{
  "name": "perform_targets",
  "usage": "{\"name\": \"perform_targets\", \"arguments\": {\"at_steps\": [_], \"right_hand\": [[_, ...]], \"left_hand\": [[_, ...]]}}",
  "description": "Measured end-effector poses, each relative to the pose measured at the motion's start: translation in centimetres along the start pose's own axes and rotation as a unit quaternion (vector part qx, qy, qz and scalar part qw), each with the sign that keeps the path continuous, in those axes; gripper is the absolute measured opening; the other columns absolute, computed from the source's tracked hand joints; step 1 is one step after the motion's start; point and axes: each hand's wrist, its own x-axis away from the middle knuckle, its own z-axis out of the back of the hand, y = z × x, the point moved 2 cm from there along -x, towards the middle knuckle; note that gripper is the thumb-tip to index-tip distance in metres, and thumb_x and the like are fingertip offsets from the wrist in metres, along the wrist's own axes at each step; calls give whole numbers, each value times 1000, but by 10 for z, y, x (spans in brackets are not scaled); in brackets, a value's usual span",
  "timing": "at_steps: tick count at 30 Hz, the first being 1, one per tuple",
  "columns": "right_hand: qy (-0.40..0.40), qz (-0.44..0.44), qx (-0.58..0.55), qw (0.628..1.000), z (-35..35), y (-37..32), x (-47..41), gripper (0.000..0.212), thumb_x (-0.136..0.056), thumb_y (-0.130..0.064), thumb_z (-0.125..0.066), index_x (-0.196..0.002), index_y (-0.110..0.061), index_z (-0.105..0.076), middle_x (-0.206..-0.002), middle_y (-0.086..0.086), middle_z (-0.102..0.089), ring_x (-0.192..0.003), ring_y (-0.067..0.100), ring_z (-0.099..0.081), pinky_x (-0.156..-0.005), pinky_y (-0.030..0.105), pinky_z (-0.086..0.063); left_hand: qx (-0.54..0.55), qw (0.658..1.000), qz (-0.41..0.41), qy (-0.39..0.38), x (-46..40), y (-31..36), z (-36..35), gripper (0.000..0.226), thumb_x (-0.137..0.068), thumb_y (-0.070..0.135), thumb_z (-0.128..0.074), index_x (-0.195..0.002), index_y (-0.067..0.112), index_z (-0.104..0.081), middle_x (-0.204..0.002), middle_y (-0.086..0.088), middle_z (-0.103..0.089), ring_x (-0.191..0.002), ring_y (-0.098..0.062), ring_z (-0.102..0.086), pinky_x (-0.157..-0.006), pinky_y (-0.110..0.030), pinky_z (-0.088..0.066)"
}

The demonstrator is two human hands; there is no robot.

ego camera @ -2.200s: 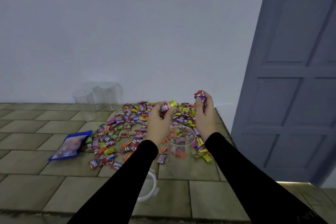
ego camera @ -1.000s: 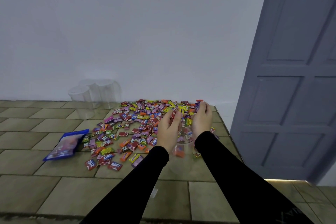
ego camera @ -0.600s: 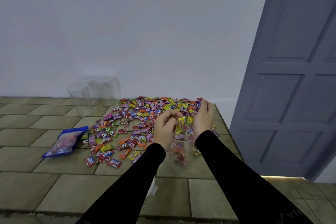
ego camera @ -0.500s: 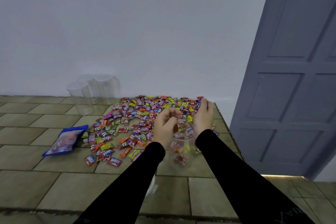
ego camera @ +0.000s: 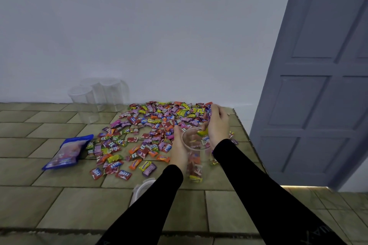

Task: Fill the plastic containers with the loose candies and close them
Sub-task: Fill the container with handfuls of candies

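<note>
Dropping sweets cleanly means keeping the right hand (ego camera: 218, 123), which pinches a few candies (ego camera: 159, 123), directly over the mouth while the left hand (ego camera: 179, 149) steadies the clear tub (ego camera: 194, 157) on the tabletop (ego camera: 59, 201); it looks partly filled; three spare tubs (ego camera: 99, 97) stand empty.

The light is soft, cool and even, with only faint shadows on the tiled floor (ego camera: 59, 201), and the wall (ego camera: 139, 26) looks flat and hazy. A thin bright strip glows under the door (ego camera: 318, 85) at lower right. Wide-angle bending tilts the door, and the clear jars (ego camera: 99, 97) at mid left look blurry.
</note>
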Motion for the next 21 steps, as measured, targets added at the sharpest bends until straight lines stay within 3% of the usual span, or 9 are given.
{"name": "perform_targets", "arguments": {"at_steps": [4,6,8,10,11,13,16,19,21], "right_hand": [[-25,-29,-17,999,2,1,-3,21,-97,-26,-47,-84,-11,-56,-79,14,-56,-47,26,-54,-48,25,-45],[-36,-50,-26,998,0,4,-3,21,-84,-35,-62,-90,-16,-60,-99,17,-64,-73,34,-66,-68,38,-55],[-31,-74,-34,996,-1,12,-7,57,-63,-41,-74,-115,-23,-60,-127,11,-60,-113,37,-59,-94,54,-48],[-37,-73,-43,996,1,20,-13,85,-56,-33,-76,-135,-20,-48,-137,6,-52,-125,32,-51,-102,55,-43],[-49,-69,-39,996,1,17,-12,86,-51,-30,-76,-131,-19,-49,-134,11,-54,-122,32,-53,-101,55,-44],[-78,-46,-24,996,3,6,-4,55,-47,-19,-74,-99,-15,-55,-110,19,-64,-103,29,-63,-91,48,-50],[-122,9,1,993,5,-2,1,23,-59,-1,-62,-70,-13,-45,-62,-1,-56,-71,20,-59,-70,29,-47],[-138,29,5,990,5,-4,4,29,-70,12,-59,-65,-11,-43,-54,-8,-52,-69,18,-59,-66,23,-48],[-148,32,42,988,4,-5,5,25,-65,4,-63,-62,-11,-43,-61,0,-52,-69,16,-57,-64,21,-47]], "left_hand": [[-1,1000,-6,3,-7,-6,2,82,-96,61,-18,-107,-4,-68,-96,-18,-68,-76,-26,-62,-69,-32,-53],[8,1000,-8,13,-8,-7,3,81,-95,62,-22,-104,-1,-71,-96,-21,-68,-78,-30,-63,-72,-35,-53],[11,1000,-9,12,-9,-9,5,82,-92,66,-24,-104,0,-71,-98,-23,-69,-81,-31,-65,-74,-36,-54],[10,1000,-14,8,-9,-11,6,84,-84,71,-30,-103,0,-72,-97,-22,-70,-82,-31,-66,-75,-36,-55],[14,1000,-16,8,-10,-12,6,85,-79,72,-33,-101,0,-72,-95,-22,-70,-81,-31,-66,-74,-35,-56],[18,1000,-17,5,-12,-12,6,84,-77,72,-34,-100,1,-72,-94,-22,-70,-79,-32,-66,-71,-35,-56],[21,1000,-1,14,-13,-11,5,78,-93,64,-25,-97,1,-71,-91,-21,-69,-72,-29,-65,-63,-31,-56],[17,999,7,28,-13,-14,7,77,-94,63,-29,-107,-2,-68,-103,-24,-68,-84,-34,-66,-77,-39,-55],[15,1000,5,23,-12,-14,7,79,-91,69,-35,-108,-1,-69,-110,-25,-68,-96,-38,-65,-88,-45,-52]]}}
